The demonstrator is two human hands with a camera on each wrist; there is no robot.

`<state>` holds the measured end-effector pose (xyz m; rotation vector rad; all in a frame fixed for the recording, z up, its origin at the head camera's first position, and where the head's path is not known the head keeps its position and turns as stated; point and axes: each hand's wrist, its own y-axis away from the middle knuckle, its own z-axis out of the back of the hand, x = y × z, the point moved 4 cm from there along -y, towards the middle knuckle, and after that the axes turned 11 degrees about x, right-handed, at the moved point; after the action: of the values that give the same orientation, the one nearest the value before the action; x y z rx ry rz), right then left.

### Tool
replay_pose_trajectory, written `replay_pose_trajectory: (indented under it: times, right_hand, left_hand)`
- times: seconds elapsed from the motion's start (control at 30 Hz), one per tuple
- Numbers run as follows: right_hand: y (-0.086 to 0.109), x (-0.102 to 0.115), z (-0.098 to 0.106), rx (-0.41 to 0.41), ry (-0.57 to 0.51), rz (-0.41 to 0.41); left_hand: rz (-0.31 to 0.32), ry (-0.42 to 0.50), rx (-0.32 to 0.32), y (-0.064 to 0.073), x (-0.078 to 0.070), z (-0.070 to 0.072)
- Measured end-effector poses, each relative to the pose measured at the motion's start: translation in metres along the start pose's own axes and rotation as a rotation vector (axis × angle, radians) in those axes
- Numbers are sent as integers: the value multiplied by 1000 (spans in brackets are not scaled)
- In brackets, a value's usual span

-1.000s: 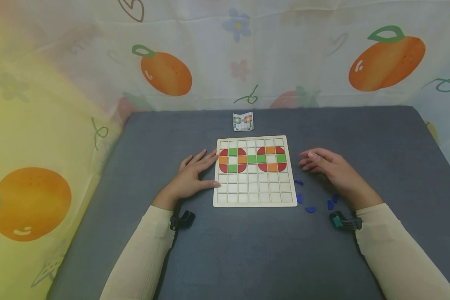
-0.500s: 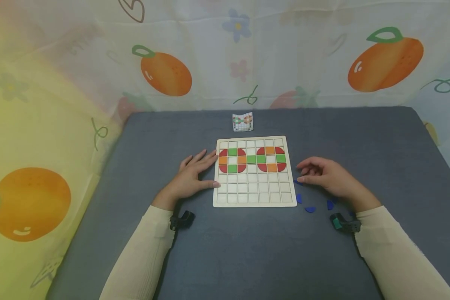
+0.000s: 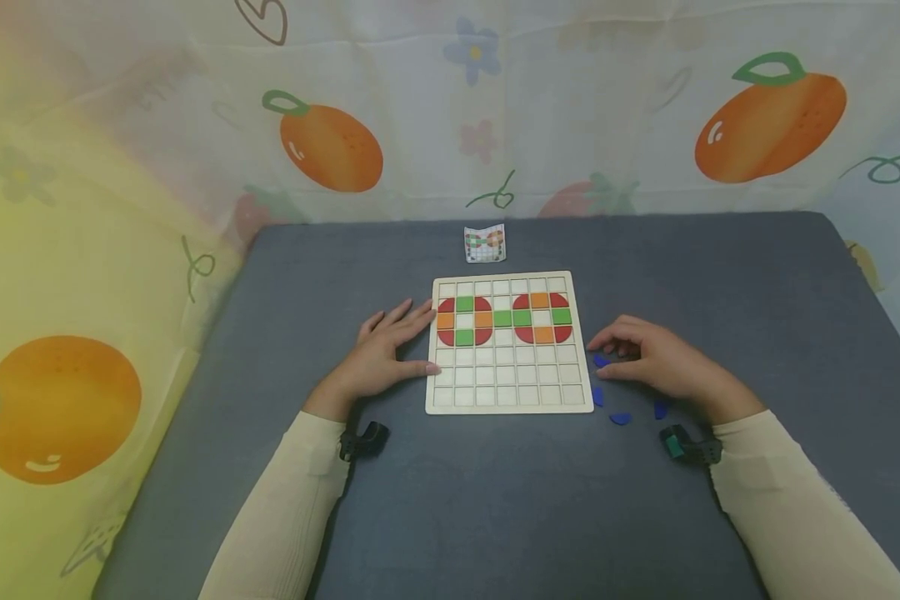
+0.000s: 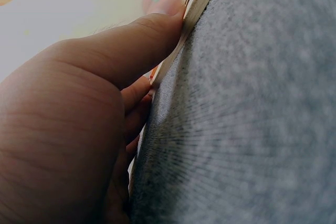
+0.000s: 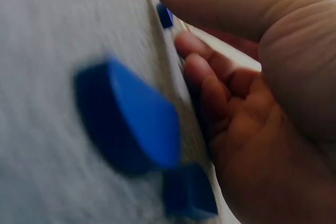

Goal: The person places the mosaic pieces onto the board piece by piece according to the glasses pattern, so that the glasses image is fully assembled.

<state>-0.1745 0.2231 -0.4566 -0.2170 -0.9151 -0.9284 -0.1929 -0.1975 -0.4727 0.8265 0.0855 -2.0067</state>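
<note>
A pale wooden grid board (image 3: 506, 377) lies on the table, with red, orange and green tiles forming two rings joined by a green square in its upper rows. My left hand (image 3: 386, 354) rests at the board's left edge, fingers spread and thumb on the rim. Beside the board's right edge, my right hand (image 3: 663, 358) has its thumb and forefinger apart around a small blue piece (image 3: 602, 361). Its other fingers curl toward the palm. More blue pieces lie near it, one half-round (image 3: 620, 418); in the right wrist view a blue piece (image 5: 142, 116) looms close and blurred.
A small printed card (image 3: 485, 244) with a similar coloured ring pattern lies behind the board. Dark grey cloth covers the table (image 3: 495, 508). A curtain (image 3: 570, 125) printed with oranges hangs along the back and left. Each wrist wears a black strap.
My right hand has come down and toward the board, its thumb and forefinger now on either side of the nearest blue piece. My left hand and the board stay put.
</note>
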Motion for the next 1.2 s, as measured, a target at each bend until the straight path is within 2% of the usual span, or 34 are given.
replay_pose_trajectory:
  times: [0.1, 0.47, 0.77, 1.2]
  right_hand:
    - [2, -1, 3, 20, 23, 0]
    - [3, -1, 5, -26, 77, 23]
    - [-3, 1, -1, -126, 156, 19]
    - [-3, 5, 1, -221, 148, 7]
  left_hand:
    - [-4, 1, -1, 1, 0, 0]
    - [4, 6, 3, 0, -2, 1]
    - [11, 12, 7, 1, -2, 2]
    - [-1, 15, 4, 0, -1, 1]
